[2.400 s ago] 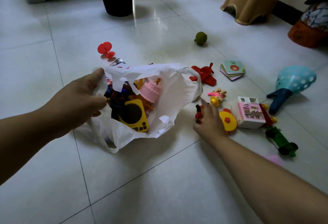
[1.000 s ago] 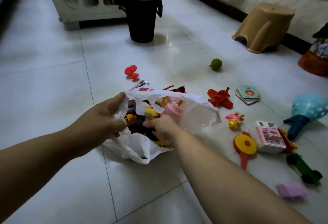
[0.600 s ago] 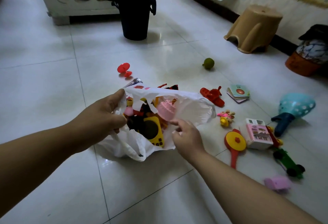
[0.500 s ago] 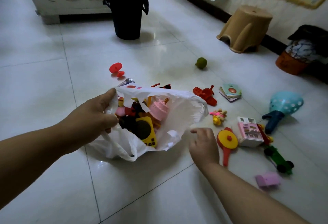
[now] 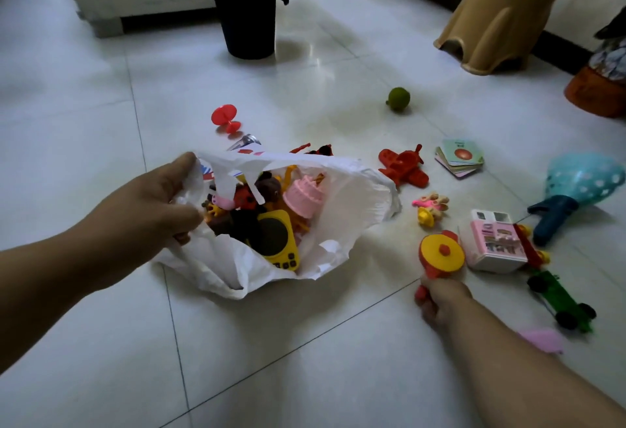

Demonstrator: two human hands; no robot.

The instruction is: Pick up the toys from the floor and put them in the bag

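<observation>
A white plastic bag (image 5: pixel 352 197) lies open on the tiled floor, holding several toys, among them a pink cake (image 5: pixel 303 194) and a yellow gadget (image 5: pixel 276 239). My left hand (image 5: pixel 149 205) grips the bag's left rim and holds it open. To the bag's right, my right hand (image 5: pixel 440 302) is closed around the red handle of a red-and-yellow paddle toy (image 5: pixel 441 255), which rests on the floor. Loose toys lie around it: a red plane (image 5: pixel 403 165), a small pink-yellow figure (image 5: pixel 429 208), a pink toy house (image 5: pixel 493 244), a green car (image 5: pixel 559 299).
Farther off lie a card stack (image 5: pixel 459 158), a teal spotted toy (image 5: pixel 576 187), a green ball (image 5: pixel 398 99), a red spinner (image 5: pixel 225 118) and a pink piece (image 5: pixel 542 339). A black bin (image 5: pixel 247 4) and a tan stool (image 5: pixel 498 17) stand at the back.
My right hand left the bag's mouth, moved right and down to the floor, and closed on the paddle toy's handle. My left hand kept its grip on the bag.
</observation>
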